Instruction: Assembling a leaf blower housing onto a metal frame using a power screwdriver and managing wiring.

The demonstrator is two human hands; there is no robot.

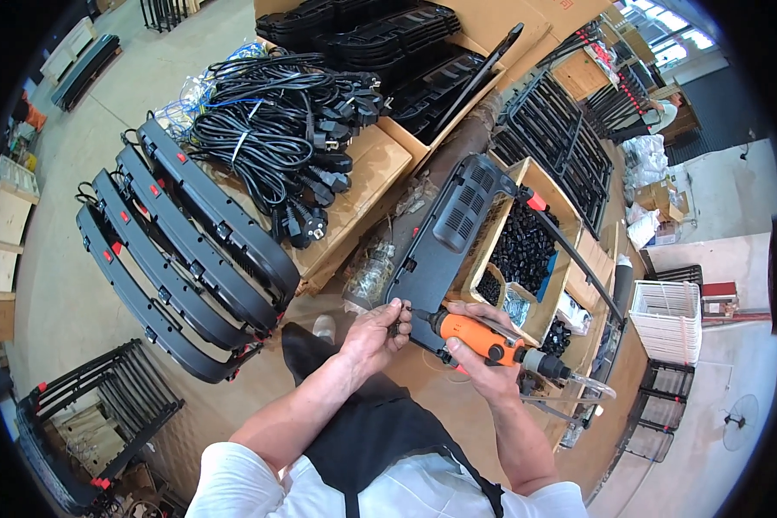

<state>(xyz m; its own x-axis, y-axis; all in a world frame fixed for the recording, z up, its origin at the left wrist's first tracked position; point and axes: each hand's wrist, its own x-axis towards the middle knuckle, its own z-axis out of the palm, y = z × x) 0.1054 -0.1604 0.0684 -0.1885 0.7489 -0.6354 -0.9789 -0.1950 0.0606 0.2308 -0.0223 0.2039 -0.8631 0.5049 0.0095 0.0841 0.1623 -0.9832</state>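
My right hand (pixel 490 367) is wrapped round an orange power screwdriver (pixel 468 333), held almost level with its dark tip pointing left. A clear hose or cord (pixel 597 386) leaves its rear end. Just left of the tip, my left hand (pixel 375 337) is closed, fingers pinched on small dark pieces too small to make out. Right behind both hands stands a long black plastic housing (pixel 423 266) with a vented, raised block on it. It leans up from my hands toward the bins, and its near end is partly hidden by my fingers and the tool.
On the right, a wooden bin (pixel 473 278) holds small black parts (pixel 527 242). Bundled black power cables (pixel 255 142) lie on a carton (pixel 354 194). Several curved black frames (pixel 220 220) stand at left. An open carton (pixel 501 73) holds black mouldings (pixel 388 43).
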